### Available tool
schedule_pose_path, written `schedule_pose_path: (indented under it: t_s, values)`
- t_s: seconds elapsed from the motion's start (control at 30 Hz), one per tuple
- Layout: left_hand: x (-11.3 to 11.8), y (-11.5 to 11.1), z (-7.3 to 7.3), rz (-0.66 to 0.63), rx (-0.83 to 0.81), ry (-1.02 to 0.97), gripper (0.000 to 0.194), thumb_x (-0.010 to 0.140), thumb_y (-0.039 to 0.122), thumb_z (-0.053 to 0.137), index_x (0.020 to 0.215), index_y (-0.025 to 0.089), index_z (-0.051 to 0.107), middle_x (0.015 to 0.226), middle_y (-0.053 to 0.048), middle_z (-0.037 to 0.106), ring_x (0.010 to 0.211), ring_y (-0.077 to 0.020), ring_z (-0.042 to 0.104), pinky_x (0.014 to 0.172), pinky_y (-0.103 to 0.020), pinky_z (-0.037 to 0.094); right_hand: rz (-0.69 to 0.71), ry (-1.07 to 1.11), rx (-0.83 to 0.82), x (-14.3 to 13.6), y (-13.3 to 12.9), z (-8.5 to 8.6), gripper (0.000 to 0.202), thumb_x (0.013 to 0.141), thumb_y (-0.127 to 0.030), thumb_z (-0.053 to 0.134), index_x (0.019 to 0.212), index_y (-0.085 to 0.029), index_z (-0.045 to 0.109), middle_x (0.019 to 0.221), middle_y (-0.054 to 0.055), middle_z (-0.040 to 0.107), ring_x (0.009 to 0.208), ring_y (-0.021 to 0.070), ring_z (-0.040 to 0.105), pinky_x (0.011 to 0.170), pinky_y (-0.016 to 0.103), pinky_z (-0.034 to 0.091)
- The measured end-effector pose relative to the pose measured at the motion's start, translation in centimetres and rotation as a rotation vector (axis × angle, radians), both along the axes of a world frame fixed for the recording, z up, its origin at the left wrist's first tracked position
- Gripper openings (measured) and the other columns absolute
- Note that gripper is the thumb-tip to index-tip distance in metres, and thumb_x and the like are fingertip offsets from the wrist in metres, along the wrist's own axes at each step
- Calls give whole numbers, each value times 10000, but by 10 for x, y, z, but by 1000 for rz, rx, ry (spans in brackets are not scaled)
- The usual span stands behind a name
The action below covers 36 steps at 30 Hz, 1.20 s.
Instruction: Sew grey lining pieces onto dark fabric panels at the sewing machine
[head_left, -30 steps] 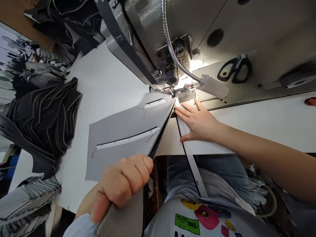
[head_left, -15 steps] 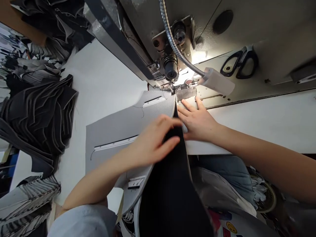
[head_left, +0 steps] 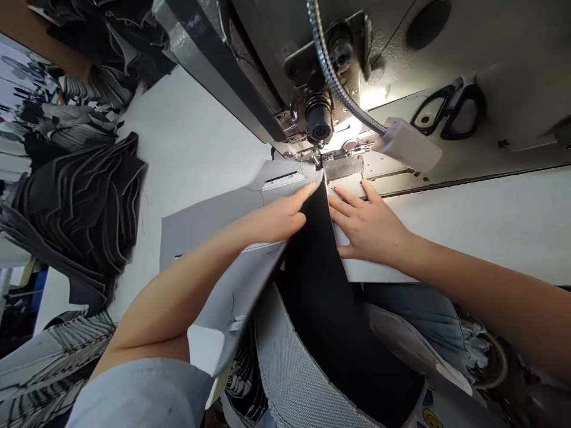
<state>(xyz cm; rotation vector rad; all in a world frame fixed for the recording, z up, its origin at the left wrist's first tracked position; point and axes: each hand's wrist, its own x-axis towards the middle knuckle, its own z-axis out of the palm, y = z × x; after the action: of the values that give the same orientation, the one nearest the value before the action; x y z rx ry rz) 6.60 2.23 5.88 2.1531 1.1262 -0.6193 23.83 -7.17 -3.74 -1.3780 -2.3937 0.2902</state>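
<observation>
My left hand point(head_left: 279, 219) holds the curved edge of a grey fabric panel point(head_left: 187, 229) just in front of the sewing machine's presser foot point(head_left: 317, 159). Its index finger points along that edge, and the other fingers are partly hidden. A black-faced fabric strip point(head_left: 314, 255) with a grey mesh side point(head_left: 289, 356) runs from the foot down over the table edge. My right hand point(head_left: 370, 224) lies flat with fingers spread, its fingertips beside the strip's right edge. White strips with dark slots point(head_left: 283, 180) are fixed on the grey panel.
A lamp point(head_left: 408, 144) on a flexible metal neck lights the needle area. Black-handled scissors point(head_left: 450, 110) rest on the machine bed. Stacks of dark fabric pieces point(head_left: 75, 214) stand on the white table point(head_left: 173, 131) at left, with striped-looking grey pieces point(head_left: 57, 356) below.
My left hand has moved up towards the presser foot and closed on the grey panel's edge. The black strip has turned, showing its grey mesh side. My right hand stays flat beside it.
</observation>
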Motion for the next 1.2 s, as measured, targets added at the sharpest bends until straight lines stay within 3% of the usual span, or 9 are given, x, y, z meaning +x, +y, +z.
schedule_pose_path:
  t_s: [0.1,0.2,0.33,0.4,0.53,0.7,0.83,1.0,1.2]
  values:
    - [-14,15,4,17,-117,-315,803,740,150,367,1539,217,313,1541,-15,414,1419,-248,378,1184,-371,332,-10,-1,-6,-1,0,0,694,834,-439,630,1410,-84,475,1461,179,498,1370,392,391,1114,643,163]
    - [-16,19,4,50,-177,-356,789,744,152,381,1529,209,340,1549,-11,405,1435,-265,354,1199,-399,320,-16,-19,-36,-2,1,2,720,825,-432,643,1422,-77,456,1477,180,479,1377,393,381,1114,652,158]
    - [-7,9,-5,38,-77,-139,837,759,168,398,1572,176,200,1612,-29,278,1481,-278,259,1227,-428,241,5,-30,-60,-1,1,3,707,823,-437,650,1408,-81,474,1486,179,468,1397,397,353,1115,665,156]
    - [0,3,-9,29,-27,-3,847,783,175,401,1584,163,123,1613,-65,271,1455,-289,321,1202,-427,287,10,-29,-67,-1,1,3,681,826,-433,648,1394,-91,492,1486,174,470,1404,391,345,1120,668,151]
    - [17,-11,-12,22,40,216,842,852,200,378,1583,182,-41,1404,-141,559,1187,-308,614,986,-426,498,-4,-34,-52,-2,2,0,677,806,-429,672,1360,-74,514,1475,181,480,1397,392,352,1118,694,147]
    - [28,-17,-15,-21,104,293,845,881,230,370,1561,119,-119,1249,-178,655,1099,-321,656,884,-403,524,-16,-34,119,6,-2,6,560,784,-420,719,1216,-81,608,1315,202,597,1302,395,454,1097,641,278]
    - [20,-9,-20,-21,50,193,819,885,198,352,1570,139,-92,1451,-164,510,1281,-287,550,1033,-393,456,168,-24,349,-4,-23,4,295,857,-224,648,1134,-124,672,1182,154,675,1236,332,541,1082,532,383]
    - [12,-2,-24,19,-1,82,832,836,120,348,1580,117,-23,1632,-111,173,1480,-270,265,1209,-394,258,168,-96,366,-32,-50,-10,343,907,-96,522,1213,-8,649,1238,224,658,1171,328,617,1002,474,490]
    - [7,0,-23,99,-66,-137,820,778,131,357,1566,56,142,1634,-72,162,1508,-203,181,1246,-337,156,166,-129,362,-39,-51,-6,342,917,-84,500,1204,20,655,1227,255,653,1156,357,632,982,496,516]
